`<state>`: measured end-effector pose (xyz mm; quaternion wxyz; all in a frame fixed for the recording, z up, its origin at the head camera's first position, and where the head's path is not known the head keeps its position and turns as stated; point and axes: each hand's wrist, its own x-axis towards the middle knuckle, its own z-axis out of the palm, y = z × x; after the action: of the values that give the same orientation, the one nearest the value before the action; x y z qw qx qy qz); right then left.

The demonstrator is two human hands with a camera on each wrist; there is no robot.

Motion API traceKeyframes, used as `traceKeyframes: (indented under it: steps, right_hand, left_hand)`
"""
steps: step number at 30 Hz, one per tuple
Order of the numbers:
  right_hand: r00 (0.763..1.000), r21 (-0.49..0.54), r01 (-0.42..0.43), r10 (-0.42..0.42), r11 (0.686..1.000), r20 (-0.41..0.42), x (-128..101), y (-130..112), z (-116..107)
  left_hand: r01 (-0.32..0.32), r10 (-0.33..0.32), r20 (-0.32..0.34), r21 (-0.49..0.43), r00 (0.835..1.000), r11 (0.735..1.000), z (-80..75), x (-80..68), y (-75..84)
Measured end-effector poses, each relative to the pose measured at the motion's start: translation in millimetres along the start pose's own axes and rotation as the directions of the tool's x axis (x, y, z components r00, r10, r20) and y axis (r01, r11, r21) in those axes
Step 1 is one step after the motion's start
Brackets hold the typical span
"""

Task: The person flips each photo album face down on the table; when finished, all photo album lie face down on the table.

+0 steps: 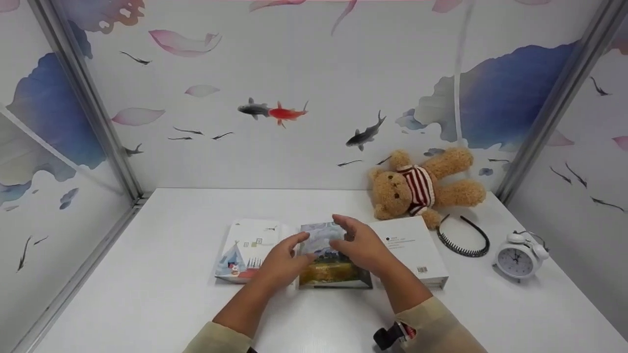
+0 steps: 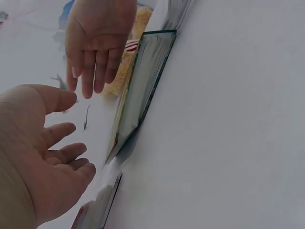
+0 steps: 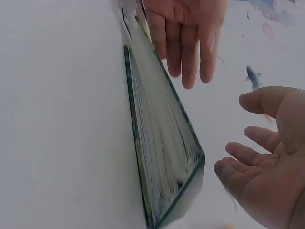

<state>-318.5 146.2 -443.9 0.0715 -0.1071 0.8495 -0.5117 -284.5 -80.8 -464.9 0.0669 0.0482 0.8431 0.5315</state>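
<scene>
Two hands: the left hand (image 1: pixel 282 262) and right hand (image 1: pixel 360 245) hovered, fingers (image 2: pixel 88 71) spread, holding nothing.
Painted book (image 1: pixel 333 267): lay on the worktop (image 1: pixel 147 294) just beneath the fingers.
Neighbours: tent book (image 1: pixel 245 250) left, white book (image 1: pixel 417 250) right.

the middle of the painted book (image 1: pixel 333 267) is hidden by the left hand (image 1: pixel 282 264) and the right hand (image 1: pixel 360 247). the small print on the white book (image 1: pixel 417 250) cannot be read. the teddy bear (image 2: pixel 125 62) is mostly covered in the left wrist view.
</scene>
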Motion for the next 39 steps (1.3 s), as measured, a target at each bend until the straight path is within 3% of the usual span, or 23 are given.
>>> traceKeyframes:
  steps: [4, 9, 14, 22, 30, 39]
  right_hand:
    - [0.995, 0.036, 0.056, -0.059, 0.998, 0.077, 0.8, -13.0, 19.9]
    - [0.992, 0.044, 0.063, -0.068, 0.997, 0.104, 6.2, -24.4, 43.6]
    - [0.990, 0.066, 0.041, -0.049, 0.997, 0.129, 12.9, -32.5, 71.9]
    - [0.990, 0.129, 0.002, -0.019, 0.992, 0.136, 22.8, -40.3, 102.5]
    - [0.986, 0.155, 0.026, -0.051, 0.988, 0.158, 23.6, -32.1, 113.4]
    - [0.980, 0.160, 0.001, -0.033, 0.987, 0.194, 19.0, -26.9, 115.6]
  left_hand:
    - [0.003, -0.007, -0.079, -0.042, 0.997, 0.999, -17.2, -0.6, -3.4]
    - [0.010, -0.023, -0.144, -0.091, 0.989, 0.996, -45.9, -3.9, -13.3]
    - [-0.002, -0.009, -0.189, -0.056, 0.982, 0.998, -78.2, -11.3, -26.5]
    - [0.081, -0.081, -0.218, -0.013, 0.973, 0.997, -119.4, -27.4, -48.6]
    - [0.160, -0.166, -0.194, -0.043, 0.967, 0.986, -124.4, -29.7, -59.9]
    - [0.194, -0.199, -0.153, -0.043, 0.968, 0.980, -119.5, -29.1, -65.6]
